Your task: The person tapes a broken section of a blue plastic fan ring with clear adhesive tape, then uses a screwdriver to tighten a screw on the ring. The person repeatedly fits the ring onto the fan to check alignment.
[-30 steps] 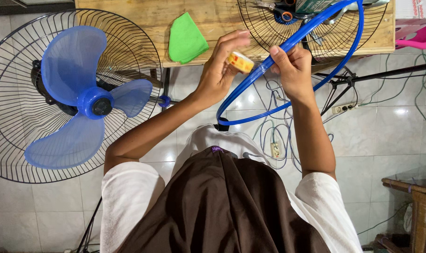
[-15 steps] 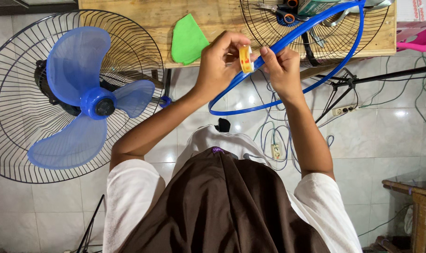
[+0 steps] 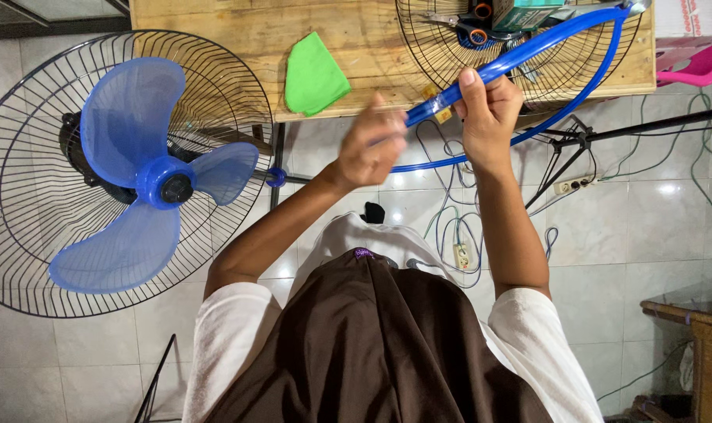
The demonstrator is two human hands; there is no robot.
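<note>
A person seen from above holds a blue ring [image 3: 528,47], the plastic rim of a fan guard, over the near edge of a wooden table [image 3: 215,31] at the top of the frame. The right hand [image 3: 489,110], centre right, is clamped around the ring's straight-looking near section, thumb up along it. The left hand [image 3: 371,145], just left of it, is blurred; its fingers are curled together at the ring's lower end, though whether they grip it or only touch it cannot be told. A small yellow piece [image 3: 438,106] shows between the two hands, too blurred to identify.

The ring arcs up to the upper right, over a wire grille [image 3: 434,47] lying on the table with scissors [image 3: 469,30] and a small box on it. A green cloth [image 3: 315,74] lies at upper centre. At left stands a fan [image 3: 136,172] with blue blades in an open rear guard. Cables and a power strip [image 3: 459,254] lie on the tiled floor below the hands.

The ring looks thin and springy: bent too hard it could snap back or slip from the blurred left hand, and the small yellow piece could drop among the cables.
</note>
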